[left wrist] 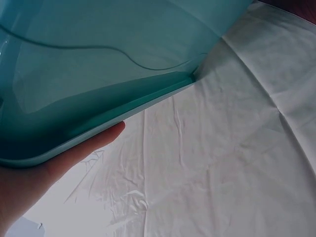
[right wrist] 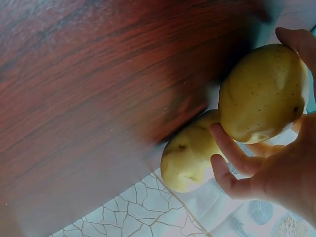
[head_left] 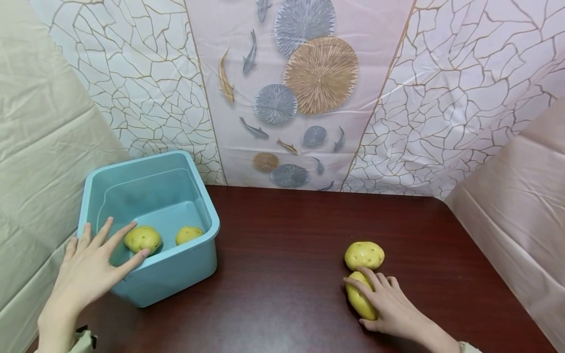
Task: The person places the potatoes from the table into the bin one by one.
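My right hand point(head_left: 393, 309) grips a yellow potato point(head_left: 361, 300) on the table, fingers over its top and thumb at its near side. Just beyond it lies a second potato point(head_left: 364, 255); in the right wrist view this other potato point(right wrist: 187, 158) sits close behind the gripped one point(right wrist: 264, 91). On the left, my left hand point(head_left: 88, 269) rests with spread, straight fingers over the near rim of a blue plastic bin point(head_left: 176, 274). Inside the bin lie a potato point(head_left: 143, 239) near my fingers and another potato point(head_left: 189, 234), partly hidden by the front wall.
The dark red-brown wooden table point(head_left: 273, 274) spans the space between bin and potatoes. A patterned cloth point(head_left: 273, 137) hangs along the back edge. Beige cloth point(head_left: 39, 147) stands close beside the bin, and a similar pinkish cloth point(head_left: 521, 196) borders the right side.
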Tool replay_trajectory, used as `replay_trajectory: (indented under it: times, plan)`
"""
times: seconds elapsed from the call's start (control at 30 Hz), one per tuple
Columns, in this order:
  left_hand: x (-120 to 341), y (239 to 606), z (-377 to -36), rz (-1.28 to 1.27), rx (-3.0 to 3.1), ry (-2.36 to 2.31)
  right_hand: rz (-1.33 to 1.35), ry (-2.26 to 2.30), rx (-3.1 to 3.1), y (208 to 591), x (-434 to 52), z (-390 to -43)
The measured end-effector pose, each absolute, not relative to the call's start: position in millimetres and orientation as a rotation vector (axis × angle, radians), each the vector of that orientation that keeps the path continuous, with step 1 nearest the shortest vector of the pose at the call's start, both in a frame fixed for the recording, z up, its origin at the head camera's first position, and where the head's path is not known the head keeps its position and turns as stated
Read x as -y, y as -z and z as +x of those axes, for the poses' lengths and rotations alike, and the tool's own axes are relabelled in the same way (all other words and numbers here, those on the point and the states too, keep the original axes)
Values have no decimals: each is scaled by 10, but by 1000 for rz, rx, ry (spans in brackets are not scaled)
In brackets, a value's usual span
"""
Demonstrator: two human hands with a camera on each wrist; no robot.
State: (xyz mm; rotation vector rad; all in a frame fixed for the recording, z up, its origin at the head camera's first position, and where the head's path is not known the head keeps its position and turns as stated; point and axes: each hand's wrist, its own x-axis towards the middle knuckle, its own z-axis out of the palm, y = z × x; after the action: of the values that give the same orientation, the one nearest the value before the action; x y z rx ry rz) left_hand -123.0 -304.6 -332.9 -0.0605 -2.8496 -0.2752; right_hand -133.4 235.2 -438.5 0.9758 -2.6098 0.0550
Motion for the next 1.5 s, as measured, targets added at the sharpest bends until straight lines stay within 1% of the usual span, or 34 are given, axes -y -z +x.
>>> replay_trajectory:
  times: [0.4,1.5]
  plan:
    - [3045,3325,-1224,-52,2856,291,967,-76,2579,4382,-2361,-1329]
    - [3041,3326,-1228,-47,2864,312,986,-143,2571,4217,-2227,-1380]
